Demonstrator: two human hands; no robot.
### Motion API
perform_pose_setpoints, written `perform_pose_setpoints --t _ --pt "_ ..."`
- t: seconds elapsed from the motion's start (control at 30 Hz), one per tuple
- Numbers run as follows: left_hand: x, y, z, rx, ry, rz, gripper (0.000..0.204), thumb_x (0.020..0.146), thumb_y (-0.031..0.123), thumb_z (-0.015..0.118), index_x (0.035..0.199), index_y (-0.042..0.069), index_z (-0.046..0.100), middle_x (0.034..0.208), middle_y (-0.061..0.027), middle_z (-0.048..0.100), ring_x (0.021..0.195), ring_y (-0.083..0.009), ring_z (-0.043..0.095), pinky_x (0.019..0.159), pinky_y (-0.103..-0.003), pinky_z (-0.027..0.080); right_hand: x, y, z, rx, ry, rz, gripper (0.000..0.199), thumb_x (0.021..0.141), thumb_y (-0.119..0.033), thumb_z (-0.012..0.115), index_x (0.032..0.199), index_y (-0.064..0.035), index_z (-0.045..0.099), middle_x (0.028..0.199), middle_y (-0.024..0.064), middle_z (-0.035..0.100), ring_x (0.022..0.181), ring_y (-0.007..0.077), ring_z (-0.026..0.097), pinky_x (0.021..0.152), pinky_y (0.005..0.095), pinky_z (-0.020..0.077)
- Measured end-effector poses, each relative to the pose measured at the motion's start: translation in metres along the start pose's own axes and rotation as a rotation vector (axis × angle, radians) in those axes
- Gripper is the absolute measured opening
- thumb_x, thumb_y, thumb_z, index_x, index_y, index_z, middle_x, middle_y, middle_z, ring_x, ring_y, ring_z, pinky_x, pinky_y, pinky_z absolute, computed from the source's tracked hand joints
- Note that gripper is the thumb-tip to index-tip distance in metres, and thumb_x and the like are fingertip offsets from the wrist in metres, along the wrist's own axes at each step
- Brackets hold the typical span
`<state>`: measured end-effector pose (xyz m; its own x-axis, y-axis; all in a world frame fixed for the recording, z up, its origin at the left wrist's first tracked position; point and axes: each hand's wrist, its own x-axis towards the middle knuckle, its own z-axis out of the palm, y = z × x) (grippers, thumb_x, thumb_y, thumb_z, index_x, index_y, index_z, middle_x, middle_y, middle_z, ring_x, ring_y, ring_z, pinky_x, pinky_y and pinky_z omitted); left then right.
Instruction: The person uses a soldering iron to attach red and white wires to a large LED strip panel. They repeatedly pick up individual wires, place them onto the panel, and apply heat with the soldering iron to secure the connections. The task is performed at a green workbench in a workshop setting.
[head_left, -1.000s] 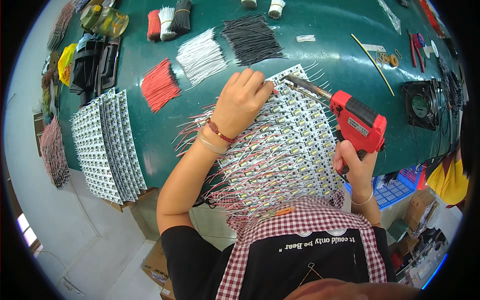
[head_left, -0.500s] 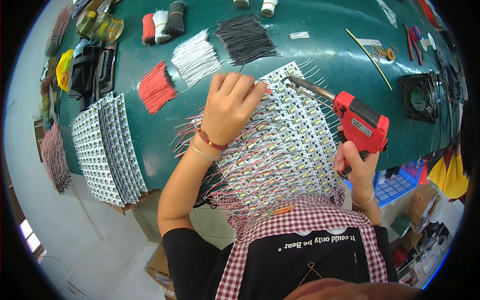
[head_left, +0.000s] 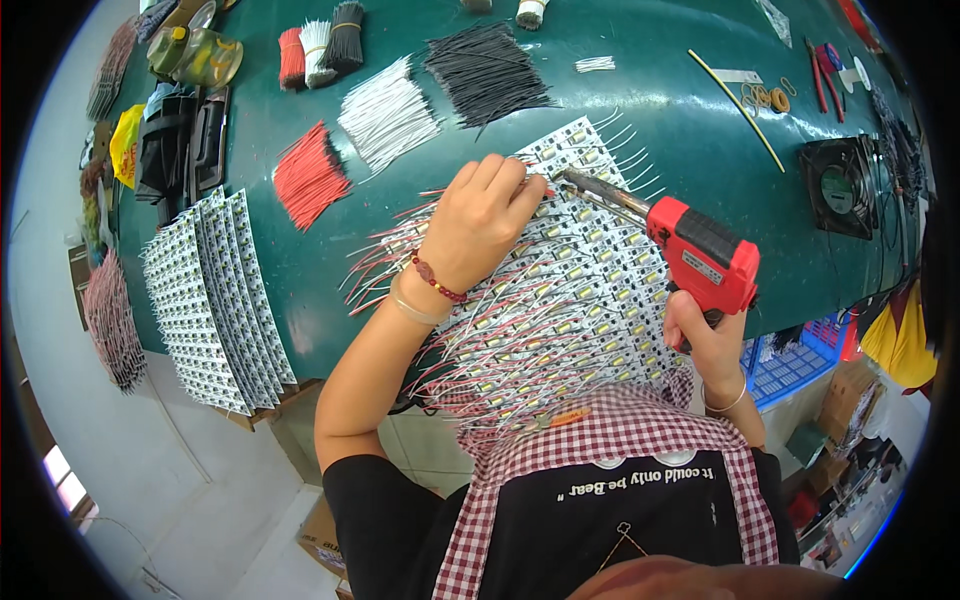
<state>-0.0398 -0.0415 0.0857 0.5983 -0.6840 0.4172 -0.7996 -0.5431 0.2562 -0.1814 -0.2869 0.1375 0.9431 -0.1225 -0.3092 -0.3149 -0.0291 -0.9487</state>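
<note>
Head view: a red and black soldering gun is gripped by its handle in the right hand, whose fingers are wrapped around it. Its metal tip is pointed leftward over the far part of a sheet of small circuit boards; whether the board is touched by it cannot be told. The left hand is held over the same sheet, near the tip, with its fingers drawn narrow; a bit of red is seen beside the fingertips, but whether it is pinched cannot be told. The sheet is laid on the green table, just in front of a checked apron, and its left side is covered by red and white wires. Beyond it, loose piles of red wires, white wires and black wires are spread. More boards are stacked at the left, and a black fan is placed at the right.
</note>
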Motion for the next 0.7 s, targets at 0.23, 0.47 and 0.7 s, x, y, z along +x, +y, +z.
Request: perform_pose_setpoints --t 0.23,0.47,0.7 --pt "0.001 -0.0002 0.0005 -0.016 0.006 0.005 0.022 0.075 0.005 0.063 0.097 0.004 0.065 0.085 -0.0071 0.053 0.078 -0.0229 0.055 0.067 -0.034 0.045 -0.0004 -0.0013 0.0038 -0.034 0.021 0.016 0.015 0.092 -0.002 0.057 0.077 -0.0003 0.057 0.059 0.0035 0.056 0.048 0.0097 0.053 0.045 0.0241 0.042" --pt "0.0016 0.0 0.0003 -0.007 -0.004 0.0 0.02 0.075 0.006 0.063 0.095 0.005 0.065 0.085 -0.0063 0.053 0.078 -0.0224 0.055 0.067 -0.034 0.045 -0.0034 -0.0045 0.0036 -0.037 0.063 0.029 0.008 0.092 -0.002 0.058 0.084 0.0011 0.06 0.06 0.0035 0.057 0.049 0.0096 0.054 0.046 0.0237 0.0418" --pt "0.0018 -0.0004 0.0014 -0.001 0.013 0.004 0.018 0.075 0.006 0.064 0.093 0.005 0.065 0.085 -0.0059 0.053 0.078 -0.0217 0.055 0.067 -0.033 0.045 -0.0027 -0.0041 0.005 -0.061 0.026 0.015 0.004 0.092 -0.002 0.06 0.091 0.0015 0.059 0.061 0.0033 0.058 0.05 0.0093 0.055 0.046 0.0235 0.042"
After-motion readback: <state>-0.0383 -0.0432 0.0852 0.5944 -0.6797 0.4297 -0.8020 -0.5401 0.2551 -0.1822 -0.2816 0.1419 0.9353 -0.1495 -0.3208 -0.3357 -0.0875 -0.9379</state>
